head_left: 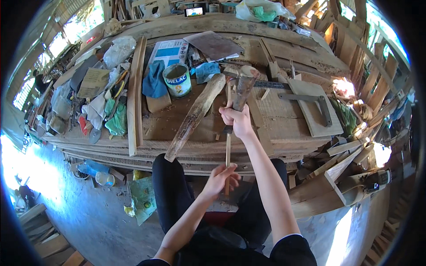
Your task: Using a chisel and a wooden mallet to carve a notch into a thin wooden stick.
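My right hand point(238, 120) is closed around a dark, bark-covered wooden club point(246, 83), held upright over the bench. Below that hand a small black piece point(228, 129) sits on a thin pale wooden stick point(228, 150), which runs down past the bench edge. My left hand point(220, 179) has its fingers curled round the stick's lower part. To their left a split branch point(193, 120) lies diagonally, overhanging the front edge. A metal tool head point(232, 72), partly hidden, is behind the club.
The wooden bench point(162, 133) holds an open tin point(174, 88), blue cloth point(154, 84), boards, a metal square point(325, 111) and a pile of bags and tools point(95, 97) at left. A lit phone point(194, 12) stands at the back. Offcuts and scrap wood crowd the right.
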Available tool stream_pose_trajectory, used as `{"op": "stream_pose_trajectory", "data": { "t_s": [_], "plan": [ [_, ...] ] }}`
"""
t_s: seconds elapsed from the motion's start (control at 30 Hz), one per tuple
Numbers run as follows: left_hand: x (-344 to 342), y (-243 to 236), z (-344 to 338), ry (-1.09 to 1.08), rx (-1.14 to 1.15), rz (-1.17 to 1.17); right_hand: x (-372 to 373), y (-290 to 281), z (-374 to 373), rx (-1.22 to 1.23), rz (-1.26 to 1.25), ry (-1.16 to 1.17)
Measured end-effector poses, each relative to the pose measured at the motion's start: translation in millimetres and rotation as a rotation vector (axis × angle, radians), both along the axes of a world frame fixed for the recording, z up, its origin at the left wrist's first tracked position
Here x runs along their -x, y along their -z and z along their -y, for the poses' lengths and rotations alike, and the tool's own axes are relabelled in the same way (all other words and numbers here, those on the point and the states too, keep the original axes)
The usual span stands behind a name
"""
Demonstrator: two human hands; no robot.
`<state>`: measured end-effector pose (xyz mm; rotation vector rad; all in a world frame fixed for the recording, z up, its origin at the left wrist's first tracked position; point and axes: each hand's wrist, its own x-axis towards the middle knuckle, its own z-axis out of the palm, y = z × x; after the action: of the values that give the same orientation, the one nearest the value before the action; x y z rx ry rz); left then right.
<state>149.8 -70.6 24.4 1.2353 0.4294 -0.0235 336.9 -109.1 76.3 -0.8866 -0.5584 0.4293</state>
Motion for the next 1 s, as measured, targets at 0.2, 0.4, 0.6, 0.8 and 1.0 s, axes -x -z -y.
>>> {"op": "stream_pose_trajectory", "data": {
  "t_s": [0.2,0.4,0.6,0.8,1.0],
  "plan": [
    [-7,-1,3,0.082,0.719,-0.143,-7,-8,8,0.077,0.088,0.112],
    [-9,6,-5,0.077,0.593,-0.19,0,-68,4,0.059,0.232,0.277],
    [-11,-4,-5,0.085,0.556,-0.239,-14,-68,-10,0.159,0.18,0.308],
    [-10,2,-5,0.074,0.491,-0.171,-29,-69,-32,0.201,0.176,0.223],
    [-9,-3,-10,0.058,0.495,-0.198,-61,-67,-41,0.276,0.06,0.249]
  ]
}}
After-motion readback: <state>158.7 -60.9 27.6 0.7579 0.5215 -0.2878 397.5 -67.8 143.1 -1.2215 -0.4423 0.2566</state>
